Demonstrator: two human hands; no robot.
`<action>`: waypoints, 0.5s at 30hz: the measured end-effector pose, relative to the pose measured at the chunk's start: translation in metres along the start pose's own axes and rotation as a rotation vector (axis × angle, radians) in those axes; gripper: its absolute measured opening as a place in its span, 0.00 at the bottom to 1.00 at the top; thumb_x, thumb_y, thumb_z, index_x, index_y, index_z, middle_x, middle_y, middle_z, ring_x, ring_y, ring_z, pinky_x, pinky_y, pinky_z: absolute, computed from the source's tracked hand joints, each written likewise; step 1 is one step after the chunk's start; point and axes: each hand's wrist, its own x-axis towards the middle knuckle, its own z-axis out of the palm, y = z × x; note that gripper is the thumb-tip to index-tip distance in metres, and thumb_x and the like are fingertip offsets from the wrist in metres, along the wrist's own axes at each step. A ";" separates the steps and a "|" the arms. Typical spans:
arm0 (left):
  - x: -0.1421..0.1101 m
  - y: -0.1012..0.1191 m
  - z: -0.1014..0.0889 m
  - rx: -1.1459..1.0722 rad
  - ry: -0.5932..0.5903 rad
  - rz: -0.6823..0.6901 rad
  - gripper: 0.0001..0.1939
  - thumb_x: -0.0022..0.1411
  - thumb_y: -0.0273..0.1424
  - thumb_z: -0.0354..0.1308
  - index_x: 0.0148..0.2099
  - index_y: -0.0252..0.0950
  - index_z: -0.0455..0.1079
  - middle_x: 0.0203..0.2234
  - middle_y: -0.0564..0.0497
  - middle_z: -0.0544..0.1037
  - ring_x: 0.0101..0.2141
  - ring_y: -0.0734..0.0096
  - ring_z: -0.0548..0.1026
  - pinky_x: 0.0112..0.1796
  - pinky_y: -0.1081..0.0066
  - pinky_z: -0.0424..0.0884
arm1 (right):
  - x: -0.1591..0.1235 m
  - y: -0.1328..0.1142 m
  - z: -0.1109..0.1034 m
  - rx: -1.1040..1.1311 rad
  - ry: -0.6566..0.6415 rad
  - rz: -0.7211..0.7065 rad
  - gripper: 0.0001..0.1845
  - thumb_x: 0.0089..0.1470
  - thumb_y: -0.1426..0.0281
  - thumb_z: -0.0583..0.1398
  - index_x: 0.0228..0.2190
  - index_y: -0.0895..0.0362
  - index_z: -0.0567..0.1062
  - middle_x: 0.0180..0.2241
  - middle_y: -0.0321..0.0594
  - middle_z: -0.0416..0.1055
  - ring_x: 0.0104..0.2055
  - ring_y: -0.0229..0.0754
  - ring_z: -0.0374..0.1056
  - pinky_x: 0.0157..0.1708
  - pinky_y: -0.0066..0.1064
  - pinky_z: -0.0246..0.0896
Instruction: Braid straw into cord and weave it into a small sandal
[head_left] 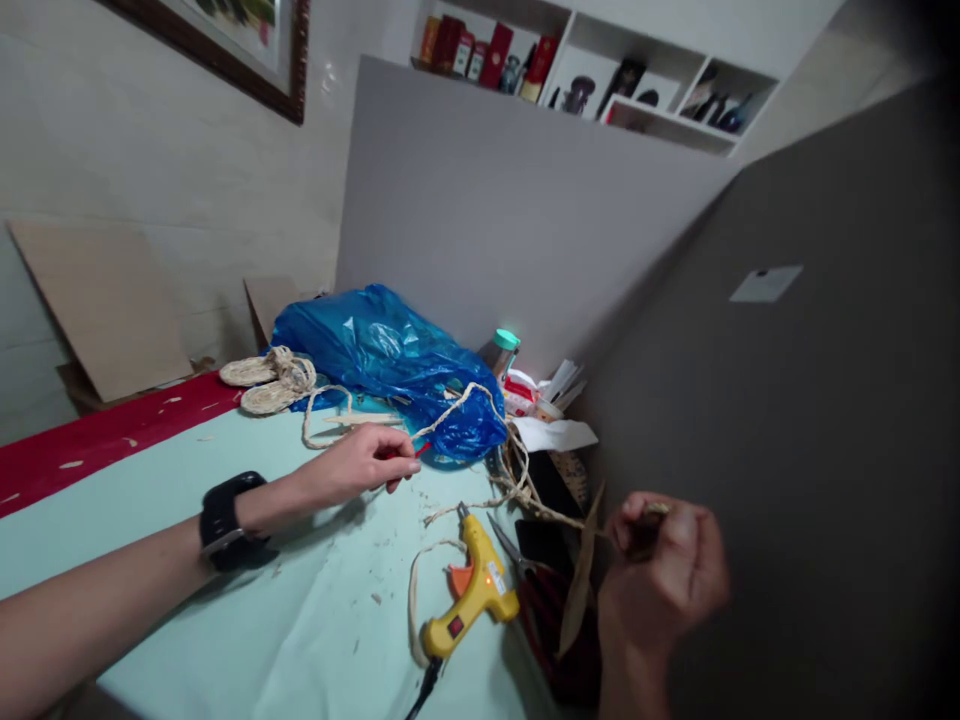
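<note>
My left hand, a black watch on its wrist, is closed over the table with a thin red stick poking out past the fingers. A braided straw cord arches up from just behind these fingers and loops down to the right; whether the fingers also touch it I cannot tell. At the right, beyond the table's edge, my right hand is closed on the straw cord's strand. Between the hands lies a yellow glue gun, with scissors beside it.
Woven straw sandals sit at the far left beside a blue plastic bag. Behind are a green-lidded jar and white paper. A dried leaf strip hangs by the table edge. Grey partitions enclose the back and right.
</note>
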 end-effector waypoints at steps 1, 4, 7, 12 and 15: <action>-0.005 0.001 -0.005 0.035 -0.024 -0.017 0.13 0.61 0.37 0.61 0.27 0.36 0.70 0.16 0.55 0.73 0.18 0.76 0.65 0.22 0.75 0.60 | 0.000 0.000 0.000 -0.008 0.003 -0.003 0.14 0.60 0.64 0.56 0.24 0.56 0.68 0.22 0.32 0.63 0.18 0.32 0.55 0.16 0.26 0.47; -0.016 -0.004 -0.024 0.173 -0.080 -0.072 0.12 0.61 0.39 0.58 0.32 0.36 0.74 0.19 0.52 0.76 0.18 0.72 0.67 0.22 0.74 0.61 | 0.001 0.003 0.000 -0.028 0.015 -0.018 0.15 0.60 0.64 0.55 0.23 0.56 0.67 0.22 0.31 0.62 0.18 0.32 0.55 0.16 0.27 0.47; -0.021 -0.017 -0.045 0.383 -0.025 -0.071 0.12 0.63 0.37 0.55 0.43 0.37 0.74 0.19 0.54 0.75 0.19 0.70 0.67 0.24 0.74 0.59 | 0.004 0.006 -0.001 -0.034 0.027 -0.044 0.15 0.60 0.65 0.53 0.22 0.55 0.66 0.21 0.31 0.62 0.17 0.32 0.54 0.15 0.27 0.46; -0.023 -0.034 -0.057 0.733 0.215 -0.041 0.06 0.60 0.31 0.56 0.40 0.38 0.70 0.18 0.54 0.70 0.25 0.61 0.69 0.31 0.70 0.61 | 0.009 0.008 -0.005 -0.041 0.038 -0.067 0.16 0.61 0.65 0.52 0.23 0.55 0.65 0.21 0.31 0.62 0.17 0.31 0.54 0.15 0.26 0.47; -0.024 -0.034 -0.043 0.832 0.295 0.030 0.10 0.60 0.25 0.51 0.42 0.36 0.71 0.33 0.44 0.77 0.42 0.45 0.72 0.44 0.57 0.65 | 0.008 0.007 -0.006 -0.044 0.032 -0.077 0.16 0.62 0.65 0.52 0.23 0.55 0.65 0.22 0.31 0.62 0.17 0.30 0.54 0.16 0.25 0.47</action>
